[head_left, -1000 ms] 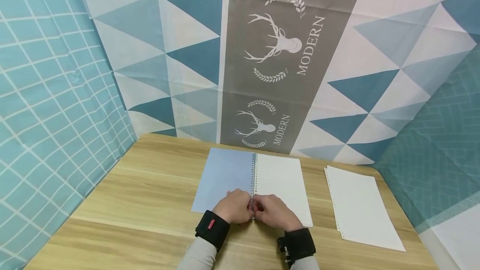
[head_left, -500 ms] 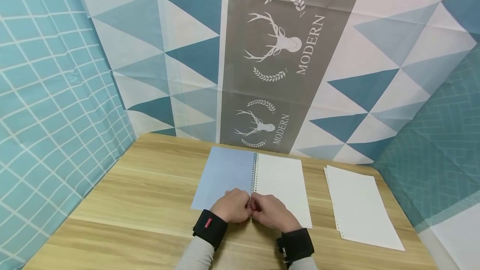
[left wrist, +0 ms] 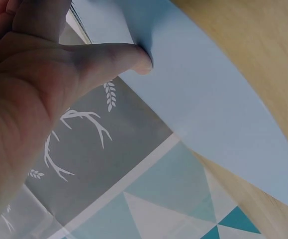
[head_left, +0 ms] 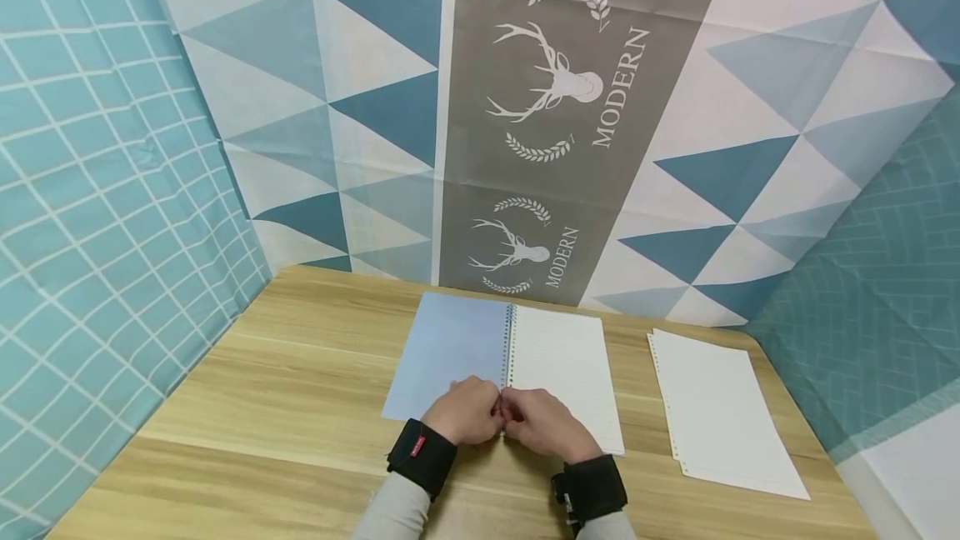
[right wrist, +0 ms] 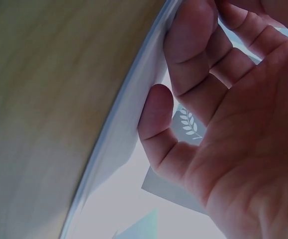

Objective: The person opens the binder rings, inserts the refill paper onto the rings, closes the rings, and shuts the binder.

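Observation:
An open ring-bound notebook point(head_left: 562, 357) lies on the wooden table, blue cover point(head_left: 457, 340) to the left and white lined pages to the right. Its ring binding point(head_left: 512, 348) runs up the middle. At the near end of that binding both hands meet. My left hand point(head_left: 467, 412) has its fingers curled in at the rings; the left wrist view shows its thumb point(left wrist: 134, 59) on the blue cover. My right hand point(head_left: 546, 423) pinches there from the other side, and its other curled fingers point(right wrist: 158, 107) touch the pages. The hands hide the fingertips and the rings they hold.
Loose white sheets point(head_left: 723, 415) with punched holes lie at the right of the table point(head_left: 300, 373), apart from the notebook. A patterned cloth point(head_left: 525, 107) hangs behind the table's back edge. A blue checked cloth point(head_left: 97, 190) hangs along the left side.
Both hands stay at the near end of the binding, having shifted very slightly left with the notebook. The fingers draw marginally closer together; the loose sheets lie as before.

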